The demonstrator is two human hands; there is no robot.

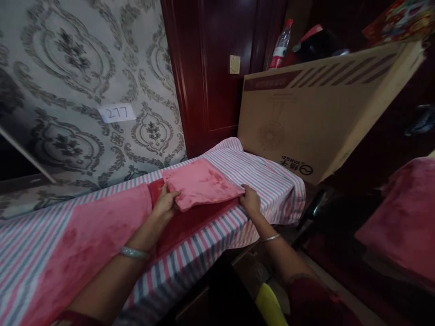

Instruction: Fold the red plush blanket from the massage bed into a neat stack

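A pink plush cloth (204, 183), partly folded, lies across a darker red cloth surface (183, 226) on the striped tablecloth. My left hand (166, 203) pinches its left edge, thumb on top and the other fingers partly hidden. At the right corner, my right hand (250, 199) is closed on the same cloth. The near edge of the cloth is a little raised between my hands. To the left of it a second pink plush cloth (102, 231) is spread over the stripes, partly covered by my left forearm.
The striped tablecloth (268, 179) hangs over the near edge. A large cardboard box (299, 108) stands at the back right, with a plastic bottle (281, 45) behind its top edge. More pink cloth (404, 222) lies at far right. Patterned wall (74, 81) and dark red door (217, 90) close off the back.
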